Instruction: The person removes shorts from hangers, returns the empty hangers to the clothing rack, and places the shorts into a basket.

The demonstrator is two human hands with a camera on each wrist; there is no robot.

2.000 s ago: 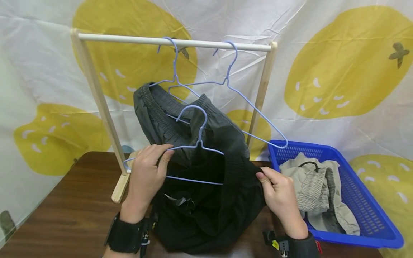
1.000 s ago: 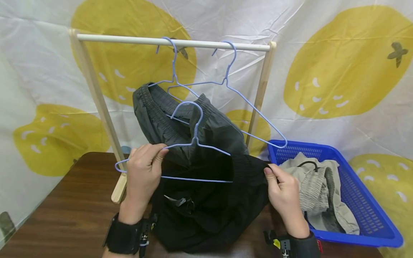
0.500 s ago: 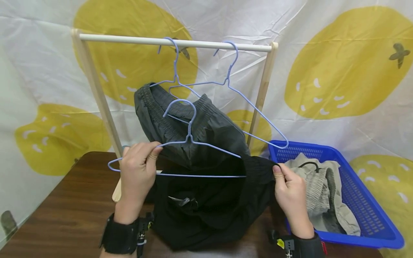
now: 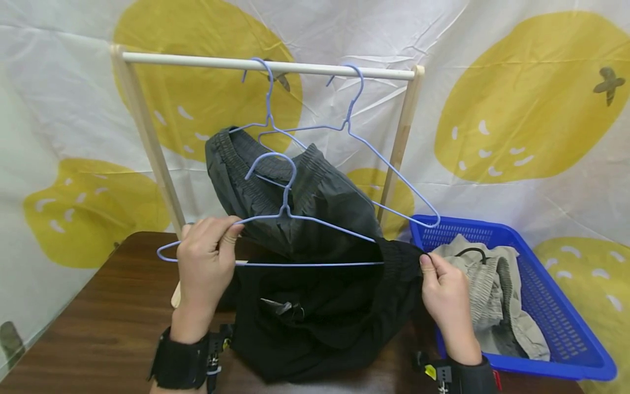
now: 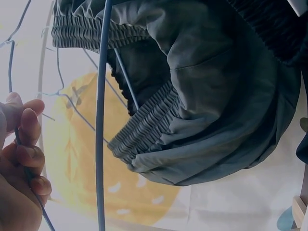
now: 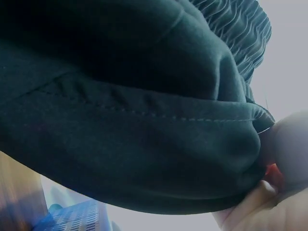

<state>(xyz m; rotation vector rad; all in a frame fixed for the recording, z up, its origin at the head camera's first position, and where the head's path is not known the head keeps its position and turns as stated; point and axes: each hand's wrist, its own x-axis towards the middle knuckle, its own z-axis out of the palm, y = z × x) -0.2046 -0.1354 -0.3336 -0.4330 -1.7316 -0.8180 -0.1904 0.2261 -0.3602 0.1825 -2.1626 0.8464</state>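
A: Pls, where is the front hanger (image 4: pixel 285 210) lying now?

B: It is lying btw the two hands, long axis running L to R, lower bar being nearly level, hook pointing up.

A: Which hand is being nearer?

B: The L hand (image 4: pixel 204 268). It is holding the upper wire near the L end, fingers curling round it, and the L tip is sticking out past the hand.

A: And the R end?

B: It is going inside the waistband (image 4: pixel 403 257) of the black garment (image 4: pixel 320 350), so I am not seeing that tip.

A: What is the R hand (image 4: pixel 447 295) holding?

B: It is pinching the waistband edge at far R, thumb against finger, just beyond the hanger.

A: Which relation is mattering most, in yr opinion?

B: I am thinking, L end vs. waistband. The L end is lying outside the black garment, up and to the L of it, while the cloth on this side is hanging lower than the wire.

A: Anything behind?

B: Yes, a grey garment (image 4: pixel 334 202) is hanging w/ the rear hanger (image 4: pixel 269 117) from the white rod (image 4: pixel 315 68).
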